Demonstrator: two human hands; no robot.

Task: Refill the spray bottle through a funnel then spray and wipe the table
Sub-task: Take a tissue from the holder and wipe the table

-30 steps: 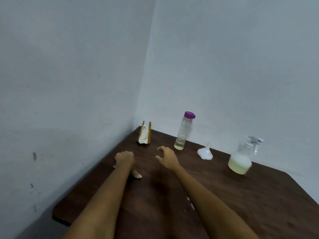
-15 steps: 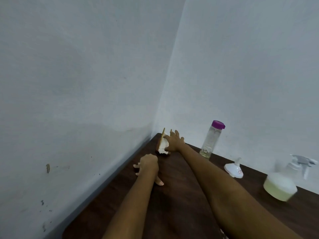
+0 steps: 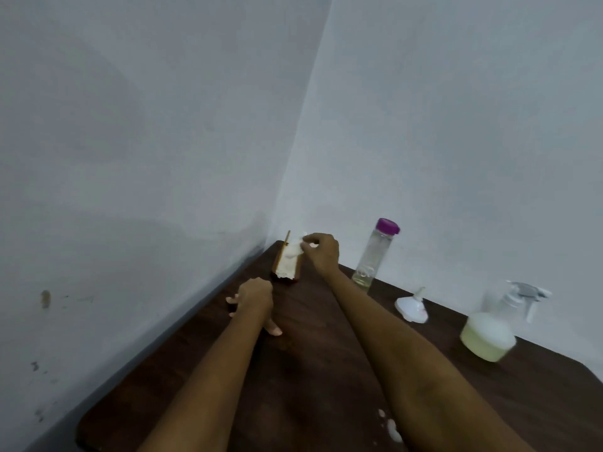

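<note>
The table looks like dark wood with a dull, matt finish. Far left there's a wooden holder stuffed with soft white tissue paper. The capped bottle and spray bottle are clear smooth plastic, and the funnel is glossy white plastic.

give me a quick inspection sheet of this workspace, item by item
surface: dark wooden table in a wall corner; white foam spots near the front edge
job's things: spray bottle part full of pale liquid, trigger head on; white funnel lying on the table; clear bottle, purple cap on, a little liquid at the bottom; napkin holder in the corner, holding white napkins
clutter: nothing seen
grippers: right hand pinches a napkin at the holder's top; left hand rests on the table, fingers curled
cables: nothing seen
surroundings: plain grey walls, scuff marks low on the left wall
</note>
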